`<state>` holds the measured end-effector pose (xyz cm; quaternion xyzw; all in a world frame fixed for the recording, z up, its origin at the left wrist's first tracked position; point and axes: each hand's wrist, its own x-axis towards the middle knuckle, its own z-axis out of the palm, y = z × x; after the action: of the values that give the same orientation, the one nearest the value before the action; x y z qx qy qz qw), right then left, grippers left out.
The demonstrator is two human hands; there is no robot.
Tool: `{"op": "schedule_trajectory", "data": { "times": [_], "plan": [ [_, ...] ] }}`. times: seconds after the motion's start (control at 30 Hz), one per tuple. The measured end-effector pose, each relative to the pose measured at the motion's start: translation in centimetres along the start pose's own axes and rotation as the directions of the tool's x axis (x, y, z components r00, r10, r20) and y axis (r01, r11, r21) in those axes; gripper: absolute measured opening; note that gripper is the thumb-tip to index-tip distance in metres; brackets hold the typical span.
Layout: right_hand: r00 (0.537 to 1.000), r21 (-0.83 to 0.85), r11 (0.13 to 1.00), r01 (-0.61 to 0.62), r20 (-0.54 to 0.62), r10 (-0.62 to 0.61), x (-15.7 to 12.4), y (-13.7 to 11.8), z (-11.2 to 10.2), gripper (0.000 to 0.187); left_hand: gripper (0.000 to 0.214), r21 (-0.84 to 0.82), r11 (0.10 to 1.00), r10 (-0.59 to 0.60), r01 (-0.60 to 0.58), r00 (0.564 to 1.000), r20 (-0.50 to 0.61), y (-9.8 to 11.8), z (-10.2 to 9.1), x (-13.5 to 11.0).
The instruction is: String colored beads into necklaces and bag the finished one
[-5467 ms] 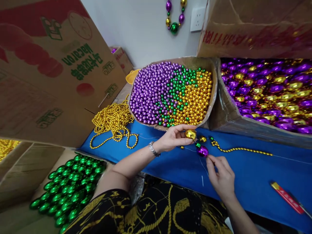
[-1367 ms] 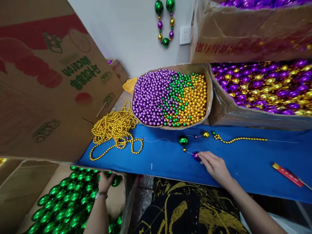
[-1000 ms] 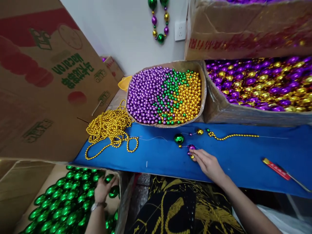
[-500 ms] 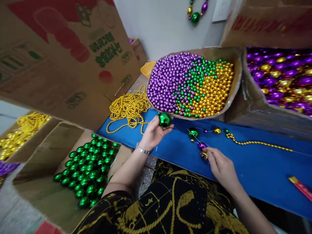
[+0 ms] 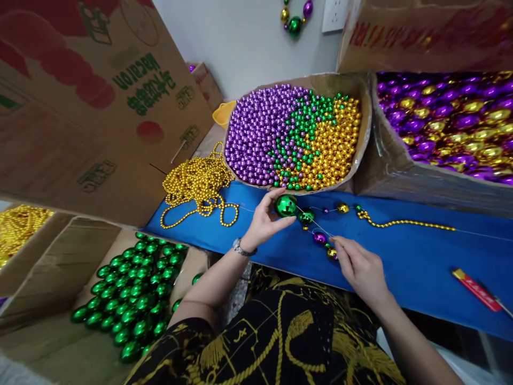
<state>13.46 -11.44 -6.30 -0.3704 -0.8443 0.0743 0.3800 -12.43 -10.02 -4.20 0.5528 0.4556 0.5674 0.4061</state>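
Head view: the left hand holds a large green bead between thumb and fingers, over the blue surface and just in front of a carton of small beads. The right hand pinches a thin pale strand between its fingertips, the strand's other end reaching the large green bead. A second green bead, a purple bead and a gold bead sit between the hands.

Observe plain pale wall at back, white socket near top, right of centre. See long blue-topped table in front. Glimpse mottled grey floor below. Note cool, dim light.
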Motion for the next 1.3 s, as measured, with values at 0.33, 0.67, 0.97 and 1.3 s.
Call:
{"op": "schedule_trajectory", "data": {
  "times": [0.33, 0.67, 0.97, 1.3],
  "plan": [
    [0.996, -0.22, 0.974, 0.059, 0.084, -0.041, -0.5, 0.8, -0.7, 0.019, 0.064, 0.429, 0.854, 0.267, -0.293, 0.956, 0.121, 0.5, -1.2, 0.3],
    [0.999, -0.041, 0.999, -0.003, 0.045, 0.004, -0.1, 0.9, 0.8, 0.02, 0.082, 0.05, 0.996, 0.058, -0.075, 0.958, 0.28, 0.2, 1.0, 0.2],
    [0.992, 0.124, 0.985, -0.121, 0.048, 0.116, -1.2, 1.6, 1.1, 0.02, 0.085, -0.111, 0.994, 0.012, 0.01, 0.981, 0.194, -0.2, 3.0, -0.4],
    [0.993, 0.123, 0.986, -0.113, 0.044, 0.109, -1.5, 2.0, 1.2, 0.016, 0.083, -0.154, 0.987, 0.07, -0.038, 0.975, 0.21, -0.5, 3.3, -0.5]
  ]
}}
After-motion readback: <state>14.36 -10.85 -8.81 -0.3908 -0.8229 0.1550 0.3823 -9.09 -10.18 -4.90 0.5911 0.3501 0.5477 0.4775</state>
